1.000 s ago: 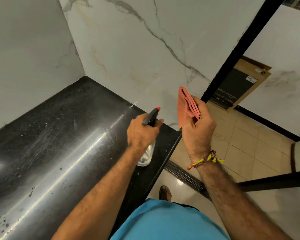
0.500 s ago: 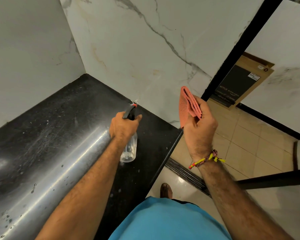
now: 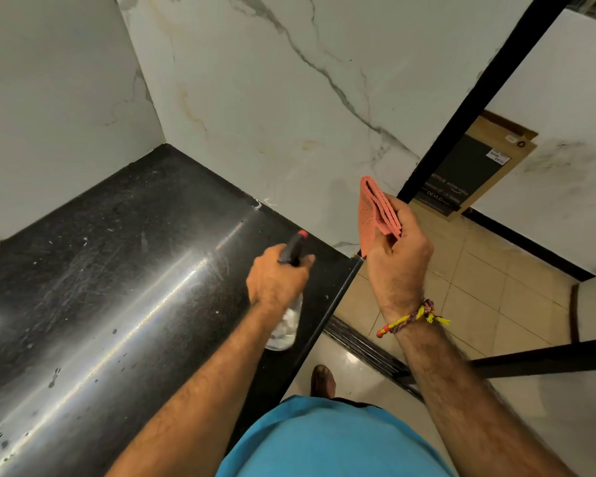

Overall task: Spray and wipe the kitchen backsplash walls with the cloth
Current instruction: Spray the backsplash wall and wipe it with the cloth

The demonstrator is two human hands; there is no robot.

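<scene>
nearest you, your left hand (image 3: 277,282) is wrapped round the neck of the spray bottle (image 3: 284,325), fingers curled tight on it, with the forefinger lying by the dark trigger head and its red nozzle tip. the bottle hangs over the worktop (image 3: 117,270) near its right front edge; whether its base touches the black stone you cannot tell. the nozzle points away from you toward the marble backsplash (image 3: 289,98), which suggests you hold it this way to have the trigger ready and aimed at the wall. the body is clear plastic, seemingly with little liquid in it, and mostly hidden under your wrist.

your right hand (image 3: 398,266) is raised beyond the worktop's right edge, over the tiled floor, pinching the cloth (image 3: 375,215) between thumb and curled fingers. the cloth is salmon-pink, folded into a flat pad of several layers, held upright with one broad face turned toward the wall. held like that it looks ready to go flat against the marble as soon as spray lands. it is near the backsplash's right end but not touching it.

farther off, the backsplash meets a second wall at the worktop's far left corner. it is white with grey veins and faint yellowish marks low down, above the worktop's back edge. no wet patch is plain on it, so spraying seems the step at hand.
</scene>
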